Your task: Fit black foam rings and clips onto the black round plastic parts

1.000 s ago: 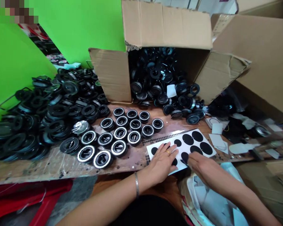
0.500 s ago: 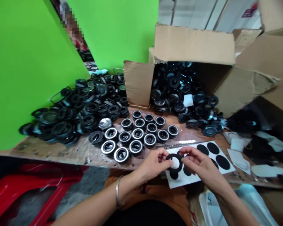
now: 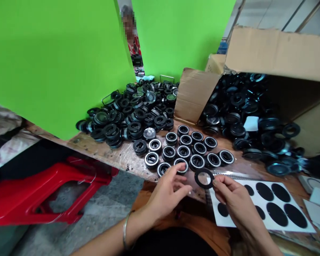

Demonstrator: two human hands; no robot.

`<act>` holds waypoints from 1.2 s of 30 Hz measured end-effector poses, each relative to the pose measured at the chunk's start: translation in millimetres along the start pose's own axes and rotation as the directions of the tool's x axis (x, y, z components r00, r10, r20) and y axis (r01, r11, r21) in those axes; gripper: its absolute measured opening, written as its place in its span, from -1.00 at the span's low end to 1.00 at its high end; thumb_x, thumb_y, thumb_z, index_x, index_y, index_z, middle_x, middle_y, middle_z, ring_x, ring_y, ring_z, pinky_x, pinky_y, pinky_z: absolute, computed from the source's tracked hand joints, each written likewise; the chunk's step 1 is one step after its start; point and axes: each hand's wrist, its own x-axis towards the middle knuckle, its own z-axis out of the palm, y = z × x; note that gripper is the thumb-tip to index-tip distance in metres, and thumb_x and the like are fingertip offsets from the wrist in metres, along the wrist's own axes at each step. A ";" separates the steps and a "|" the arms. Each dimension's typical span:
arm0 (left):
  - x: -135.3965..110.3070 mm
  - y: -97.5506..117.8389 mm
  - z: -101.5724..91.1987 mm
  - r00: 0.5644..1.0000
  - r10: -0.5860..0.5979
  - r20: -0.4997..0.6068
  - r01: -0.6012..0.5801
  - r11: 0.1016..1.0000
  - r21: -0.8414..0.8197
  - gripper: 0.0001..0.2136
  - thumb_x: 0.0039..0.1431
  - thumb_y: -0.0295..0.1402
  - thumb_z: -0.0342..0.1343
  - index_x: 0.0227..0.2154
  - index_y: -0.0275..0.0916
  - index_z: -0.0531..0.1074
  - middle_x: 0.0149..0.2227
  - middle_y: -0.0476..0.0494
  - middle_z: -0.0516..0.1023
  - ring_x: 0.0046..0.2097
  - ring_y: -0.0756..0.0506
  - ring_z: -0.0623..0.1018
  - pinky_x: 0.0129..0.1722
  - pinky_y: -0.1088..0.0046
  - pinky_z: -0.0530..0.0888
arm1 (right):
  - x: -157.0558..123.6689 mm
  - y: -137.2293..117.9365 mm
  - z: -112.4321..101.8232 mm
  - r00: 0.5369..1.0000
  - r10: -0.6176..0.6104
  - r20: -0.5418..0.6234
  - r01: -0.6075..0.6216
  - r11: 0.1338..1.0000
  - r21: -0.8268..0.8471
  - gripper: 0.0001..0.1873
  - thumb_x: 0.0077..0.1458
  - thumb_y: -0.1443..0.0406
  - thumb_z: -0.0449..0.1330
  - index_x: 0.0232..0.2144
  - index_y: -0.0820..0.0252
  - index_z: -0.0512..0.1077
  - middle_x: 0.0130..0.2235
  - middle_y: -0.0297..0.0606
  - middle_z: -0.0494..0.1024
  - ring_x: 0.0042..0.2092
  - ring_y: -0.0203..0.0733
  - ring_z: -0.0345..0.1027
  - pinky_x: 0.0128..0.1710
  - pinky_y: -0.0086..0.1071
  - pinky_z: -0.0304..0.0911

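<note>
My right hand pinches a flat black ring by its right edge, and the ring's centre is see-through. Fingers apart, my left hand hovers just left of the ring with nothing seen in it. Beyond both hands stand several round black parts with pale ring-shaped tops, grouped on the wooden table. Partly beneath my right hand lies a white sheet bearing black round stickers.
A pile of black round parts lies against the green partition. An open cardboard box on its side spills more of them at the right. Left of the table is a red plastic stool. A person shows through the partition gap.
My left hand has let go of the ring and opened, moving left. The white disc in the ring's centre is gone from there. The view has swung right-to-left, shifting the scene rightward.
</note>
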 end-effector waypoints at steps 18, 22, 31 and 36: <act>25.8 6.8 -59.0 0.986 0.158 0.046 -0.103 0.373 0.922 -0.88 0.24 -0.43 -0.01 -0.22 -0.25 0.40 -0.21 -0.19 0.41 -0.16 -0.17 0.44 -0.17 0.27 0.42 | 3.5 6.9 -10.1 0.996 0.077 -0.036 -0.071 0.986 0.148 -0.74 -0.09 0.16 0.36 -0.52 0.19 0.42 -0.53 -0.38 0.34 -0.51 -0.36 0.13 -0.53 -0.48 0.09; 14.1 7.8 -61.2 0.991 0.133 -0.010 -0.069 0.575 0.815 -0.83 0.21 -0.44 0.01 -0.15 -0.20 0.40 -0.23 -0.13 0.43 -0.27 -0.10 0.48 -0.27 0.35 0.44 | 3.6 13.5 -28.8 0.992 0.109 -0.064 -0.092 0.968 0.233 -0.78 -0.09 0.19 0.38 -0.50 0.20 0.46 -0.51 -0.37 0.34 -0.48 -0.37 0.14 -0.52 -0.52 0.13; -5.5 -12.7 -25.0 0.934 -0.353 0.057 0.358 0.919 -0.168 -0.67 -0.04 -0.19 0.28 -0.27 -0.29 0.44 -0.55 0.12 0.26 -0.52 -0.02 0.50 -0.54 0.43 0.52 | 3.4 14.1 -50.4 0.993 0.090 -0.075 -0.067 0.960 0.272 -0.82 -0.05 0.22 0.36 -0.44 0.21 0.50 -0.44 -0.33 0.38 -0.44 -0.36 0.14 -0.49 -0.54 0.17; 0.0 -23.1 26.4 0.906 -0.424 0.018 0.389 0.814 -0.432 -0.61 -0.15 -0.24 0.37 -0.29 -0.35 0.43 -0.51 0.09 0.34 -0.51 0.01 0.51 -0.49 0.45 0.57 | 3.5 15.3 -45.1 0.993 0.096 -0.066 -0.073 0.953 0.293 -0.80 -0.08 0.23 0.38 -0.52 0.22 0.47 -0.50 -0.34 0.36 -0.44 -0.33 0.17 -0.44 -0.50 0.19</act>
